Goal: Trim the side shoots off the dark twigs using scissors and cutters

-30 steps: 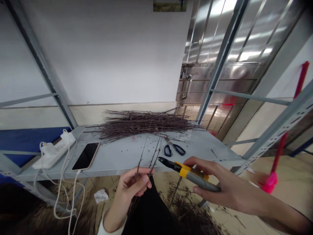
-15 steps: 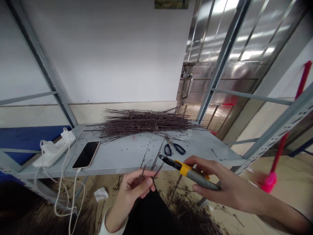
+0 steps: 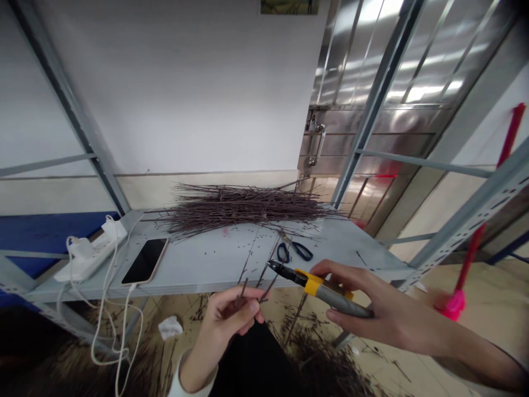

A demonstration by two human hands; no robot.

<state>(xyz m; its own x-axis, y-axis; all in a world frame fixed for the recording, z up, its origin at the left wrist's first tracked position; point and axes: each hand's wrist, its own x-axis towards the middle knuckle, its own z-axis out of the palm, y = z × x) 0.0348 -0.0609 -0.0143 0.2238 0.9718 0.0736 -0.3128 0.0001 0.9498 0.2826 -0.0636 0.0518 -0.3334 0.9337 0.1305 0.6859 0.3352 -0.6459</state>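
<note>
Pinched in my left hand (image 3: 232, 315) are a few thin dark twigs (image 3: 262, 275), their tips pointing up and away over the shelf's front edge. My right hand (image 3: 372, 303) is wrapped around cutting pliers (image 3: 326, 295) with yellow and grey handles. The dark jaws of the pliers are close to the twigs, just right of them; whether they touch, I cannot tell. Beyond my hands, a large bundle of twigs (image 3: 243, 207) lies across the back of the shelf. Scissors (image 3: 294, 251) with dark blue handles rest in front of that bundle.
On the left of the grey metal shelf (image 3: 198, 270) lie a phone (image 3: 145, 262) and a white power strip (image 3: 93, 256) with dangling cables. Twig scraps (image 3: 326, 358) and a crumpled tissue (image 3: 169, 327) are on the floor below. Metal uprights (image 3: 378, 105) frame both sides.
Almost nothing differs. The twigs in my left hand have shifted very slightly, while the pliers stay at about the same spot beside them.
</note>
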